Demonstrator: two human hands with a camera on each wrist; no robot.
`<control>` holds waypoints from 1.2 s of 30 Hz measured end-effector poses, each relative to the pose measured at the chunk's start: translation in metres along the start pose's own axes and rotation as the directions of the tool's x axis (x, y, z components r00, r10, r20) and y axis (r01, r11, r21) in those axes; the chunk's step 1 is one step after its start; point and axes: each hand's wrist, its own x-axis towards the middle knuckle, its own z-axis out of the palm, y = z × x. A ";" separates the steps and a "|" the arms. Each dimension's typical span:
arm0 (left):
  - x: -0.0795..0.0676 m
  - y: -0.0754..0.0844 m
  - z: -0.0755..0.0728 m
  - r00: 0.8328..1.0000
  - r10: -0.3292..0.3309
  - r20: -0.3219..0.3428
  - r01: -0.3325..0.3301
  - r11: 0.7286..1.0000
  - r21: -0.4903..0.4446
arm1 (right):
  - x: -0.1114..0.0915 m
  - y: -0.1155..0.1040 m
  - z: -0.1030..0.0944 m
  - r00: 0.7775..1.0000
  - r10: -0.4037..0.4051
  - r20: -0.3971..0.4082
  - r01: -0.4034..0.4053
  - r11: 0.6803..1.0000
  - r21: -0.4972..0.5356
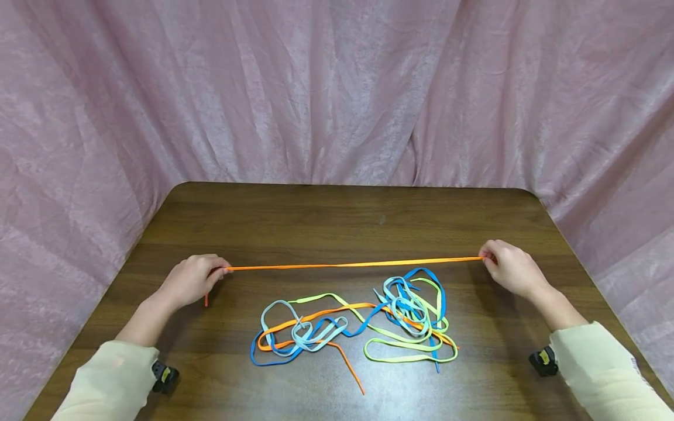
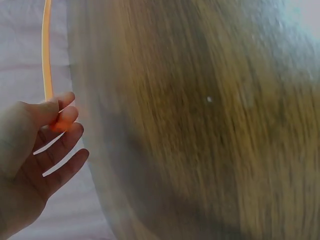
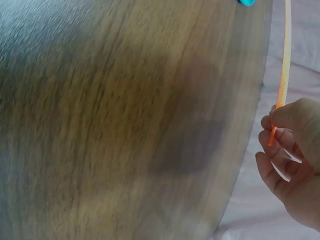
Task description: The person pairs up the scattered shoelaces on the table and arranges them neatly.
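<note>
An orange shoelace stretches nearly straight and taut between my two hands. My left hand pinches it near one end, and a short tail hangs below the fingers. At the other end my right hand pinches it between thumb and fingertip; in the right wrist view a short orange tip sticks out past the thumb. Nearer to me on the table lies a loose tangle of flat laces: a second orange lace, a blue lace, a light blue lace and a yellow-green lace.
The brown wooden table has rounded far corners. Pink curtains hang behind it and at both sides. Small black devices sit at the left wrist and the right wrist, beside pale sleeves.
</note>
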 end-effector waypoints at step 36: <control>0.014 -0.026 -0.002 0.991 -0.133 -0.020 0.133 0.990 0.048 | -0.011 0.033 -0.001 1.000 -0.007 -0.016 0.006 0.999 -0.042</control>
